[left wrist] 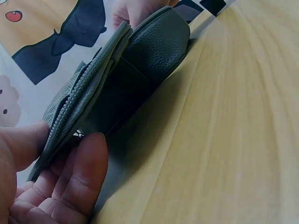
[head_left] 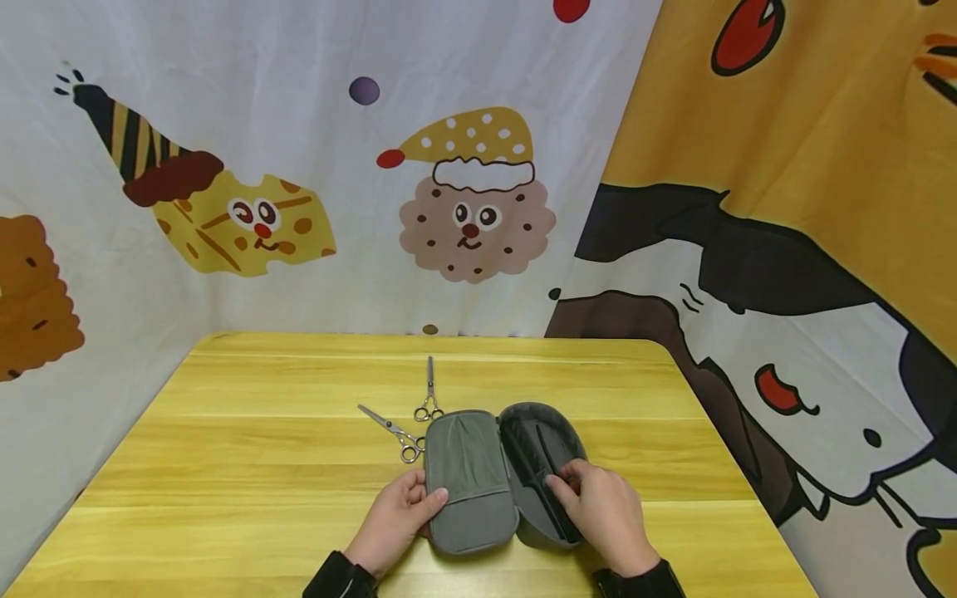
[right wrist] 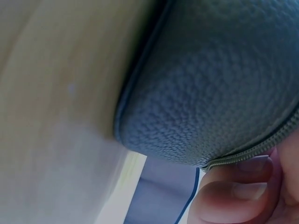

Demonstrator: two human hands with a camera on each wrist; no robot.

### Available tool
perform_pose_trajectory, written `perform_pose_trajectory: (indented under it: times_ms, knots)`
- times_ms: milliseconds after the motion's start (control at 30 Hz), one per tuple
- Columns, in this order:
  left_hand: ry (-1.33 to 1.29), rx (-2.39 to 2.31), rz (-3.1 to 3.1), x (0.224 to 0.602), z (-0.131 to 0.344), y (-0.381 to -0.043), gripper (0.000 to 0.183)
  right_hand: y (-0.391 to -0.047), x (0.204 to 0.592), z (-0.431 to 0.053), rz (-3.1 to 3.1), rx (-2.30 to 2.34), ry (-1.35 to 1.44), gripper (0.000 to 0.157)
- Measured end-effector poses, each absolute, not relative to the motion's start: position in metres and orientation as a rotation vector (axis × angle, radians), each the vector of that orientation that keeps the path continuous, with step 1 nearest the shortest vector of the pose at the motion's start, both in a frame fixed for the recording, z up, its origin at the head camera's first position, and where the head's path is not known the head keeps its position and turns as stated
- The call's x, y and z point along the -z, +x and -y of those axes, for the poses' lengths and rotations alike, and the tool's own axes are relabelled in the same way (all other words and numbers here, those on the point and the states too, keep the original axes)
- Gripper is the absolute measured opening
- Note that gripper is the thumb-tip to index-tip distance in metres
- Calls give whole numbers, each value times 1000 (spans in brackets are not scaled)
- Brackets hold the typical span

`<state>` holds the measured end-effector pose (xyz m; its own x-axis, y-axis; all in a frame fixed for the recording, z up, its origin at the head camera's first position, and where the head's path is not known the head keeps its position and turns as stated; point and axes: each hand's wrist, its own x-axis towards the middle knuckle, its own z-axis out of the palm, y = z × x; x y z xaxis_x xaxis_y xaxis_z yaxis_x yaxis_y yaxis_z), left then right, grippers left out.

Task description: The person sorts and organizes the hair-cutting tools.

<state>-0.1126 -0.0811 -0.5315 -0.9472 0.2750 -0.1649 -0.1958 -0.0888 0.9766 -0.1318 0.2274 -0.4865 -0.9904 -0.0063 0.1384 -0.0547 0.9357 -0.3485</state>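
A grey-green zip case point(head_left: 469, 523) lies unfolded on the table, its flat pocketed half on the left and its deeper half point(right wrist: 201, 93) on the right. My left hand point(head_left: 396, 519) grips the flat half's left edge, thumb on top and fingers beneath; the left wrist view shows this half tilted up, its zip point(left wrist: 84, 88) along the rim. Within the deeper half lie long black tools that look like combs. My right hand point(head_left: 606, 511) reaches over its rim, thumb and fingers pinching at a slim black comb point(head_left: 549, 453); the fingertips are partly hidden.
Beyond the case lie two pairs of silver hair scissors: one pair point(head_left: 390, 425) is angled beside the flat half, another pair point(head_left: 429, 386) points away behind it. The wooden table point(head_left: 224, 448) meets a cartoon-printed curtain point(head_left: 299, 100) at the back.
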Motion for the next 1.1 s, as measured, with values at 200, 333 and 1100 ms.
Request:
perform_pose_trajectory:
  times_ms: [200,333,1100]
  knots:
    - [91,-2099,-1874,532,81,-113,57,-132,486,-227,2952,-558,46,18]
    - [89,-2095,-1879,531,81,-114,56,-132,486,-227,2950,-567,43,18]
    - [11,-2153,-1889,530,83,-113,50,-132,485,-228,2937,-610,35,16]
